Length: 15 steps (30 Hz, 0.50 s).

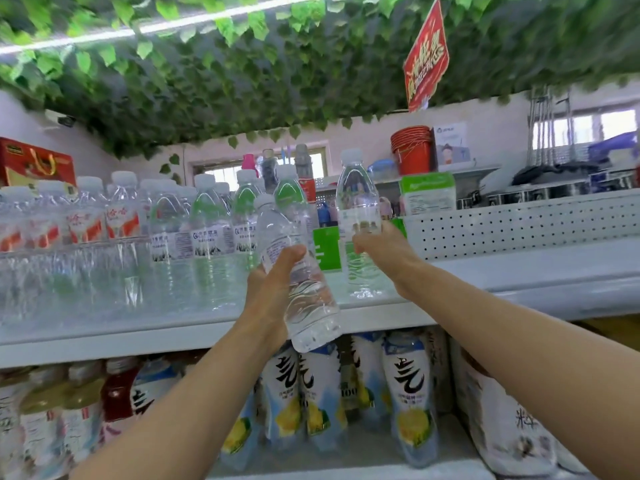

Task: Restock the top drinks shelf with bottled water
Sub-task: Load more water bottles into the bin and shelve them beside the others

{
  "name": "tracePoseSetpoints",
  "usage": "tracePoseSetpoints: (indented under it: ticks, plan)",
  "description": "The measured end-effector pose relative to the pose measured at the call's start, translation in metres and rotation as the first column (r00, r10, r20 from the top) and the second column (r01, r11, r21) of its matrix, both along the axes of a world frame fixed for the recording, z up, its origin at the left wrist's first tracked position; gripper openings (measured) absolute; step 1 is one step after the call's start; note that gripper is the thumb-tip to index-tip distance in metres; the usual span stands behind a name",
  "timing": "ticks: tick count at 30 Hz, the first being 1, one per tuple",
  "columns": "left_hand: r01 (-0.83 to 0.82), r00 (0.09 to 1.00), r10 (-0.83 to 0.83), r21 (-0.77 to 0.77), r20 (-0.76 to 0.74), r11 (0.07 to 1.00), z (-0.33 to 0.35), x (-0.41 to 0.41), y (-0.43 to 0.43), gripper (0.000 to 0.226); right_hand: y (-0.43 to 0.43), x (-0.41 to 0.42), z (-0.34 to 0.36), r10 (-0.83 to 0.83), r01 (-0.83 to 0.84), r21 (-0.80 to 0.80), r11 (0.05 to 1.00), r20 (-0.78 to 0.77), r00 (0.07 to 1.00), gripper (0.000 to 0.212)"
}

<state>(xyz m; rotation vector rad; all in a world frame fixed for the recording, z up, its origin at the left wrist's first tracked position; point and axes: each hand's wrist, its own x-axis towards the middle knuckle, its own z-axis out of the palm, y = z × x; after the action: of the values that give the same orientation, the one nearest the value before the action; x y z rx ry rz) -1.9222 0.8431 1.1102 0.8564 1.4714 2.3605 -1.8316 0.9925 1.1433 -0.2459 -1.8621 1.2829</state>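
Note:
My left hand (272,285) grips a clear water bottle (304,306) around its middle, tilted with the cap leaning left, in front of the top shelf's edge. My right hand (381,252) holds a second clear bottle (356,202) upright with a white cap; its base rests on the white top shelf (519,271). Rows of bottled water (194,237) with white caps fill the left part of that shelf, green-labelled ones nearest my hands and red-labelled ones (86,220) further left.
To the right of the upright bottle the shelf surface is bare, backed by a perforated white panel (519,226). A green carton (427,194) stands behind. Flavoured drink bottles (408,393) fill the shelf below. Artificial leaves (277,64) hang overhead.

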Motion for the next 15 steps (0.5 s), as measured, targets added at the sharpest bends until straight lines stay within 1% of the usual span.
tracePoseSetpoints:
  ticks: [1, 2, 3, 4, 5, 7, 8, 9, 10, 12, 13, 14, 15]
  plan:
    - [-0.007, 1.000, 0.007, 0.000, 0.007, 1.000, -0.001, -0.001, 0.001, 0.067, 0.003, 0.000, -0.003, -0.009, 0.009, 0.021, 1.000, 0.020, 1.000, 0.019]
    - [-0.019, 1.000, 0.019, 0.001, 0.011, 1.000, -0.001, -0.001, 0.002, 0.078, 0.003, -0.002, -0.004, -0.012, 0.011, 0.033, 0.999, 0.027, 1.000, 0.037]
    - [-0.032, 0.999, 0.032, -0.001, 0.019, 0.999, -0.001, -0.002, 0.002, 0.088, 0.002, -0.005, -0.006, -0.025, 0.024, 0.036, 0.999, 0.029, 0.999, 0.062]
    - [-0.041, 0.999, 0.042, -0.003, 0.022, 0.999, -0.002, -0.001, 0.003, 0.093, -0.002, -0.009, -0.008, -0.071, 0.070, 0.053, 0.996, 0.027, 0.997, 0.083]
    - [-0.052, 0.999, 0.052, -0.002, 0.014, 0.999, -0.002, 0.000, 0.003, 0.093, -0.004, -0.014, -0.009, -0.141, 0.138, 0.087, 0.987, 0.032, 0.990, 0.096]
    - [-0.055, 0.998, 0.055, -0.004, -0.002, 0.998, -0.002, 0.002, 0.001, 0.086, -0.008, -0.020, -0.010, -0.262, 0.250, 0.156, 0.956, 0.063, 0.963, 0.107]
    - [-0.050, 0.999, 0.050, -0.010, -0.003, 0.999, -0.002, 0.003, 0.001, 0.084, -0.009, -0.020, -0.010, -0.272, 0.257, 0.163, 0.953, 0.072, 0.960, 0.109]
    - [-0.045, 0.999, 0.044, -0.017, -0.005, 0.999, -0.001, 0.003, 0.000, 0.083, -0.009, -0.018, -0.009, -0.229, 0.218, 0.131, 0.967, 0.079, 0.970, 0.106]
    - [-0.039, 0.999, 0.039, -0.023, -0.010, 0.999, -0.001, 0.004, 0.000, 0.080, -0.008, -0.015, -0.009, -0.160, 0.154, 0.078, 0.985, 0.082, 0.984, 0.096]
    - [-0.033, 0.999, 0.032, -0.046, -0.021, 0.998, -0.001, 0.005, -0.001, 0.076, -0.009, -0.006, -0.011, -0.025, 0.023, 0.017, 1.000, 0.102, 0.995, 0.061]
    - [-0.030, 0.999, 0.028, -0.059, -0.020, 0.998, 0.000, 0.006, -0.002, 0.077, -0.009, -0.002, -0.013, -0.010, 0.007, 0.029, 1.000, 0.099, 0.995, 0.045]
    - [-0.030, 0.999, 0.029, -0.065, -0.020, 0.997, 0.001, 0.006, -0.003, 0.074, -0.009, -0.002, -0.015, -0.027, 0.022, 0.064, 0.998, 0.085, 0.996, 0.036]
    - [-0.037, 0.999, 0.036, -0.066, -0.022, 0.997, 0.002, 0.005, -0.004, 0.069, -0.008, -0.003, -0.017, -0.065, 0.058, 0.104, 0.993, 0.062, 0.996, 0.039]
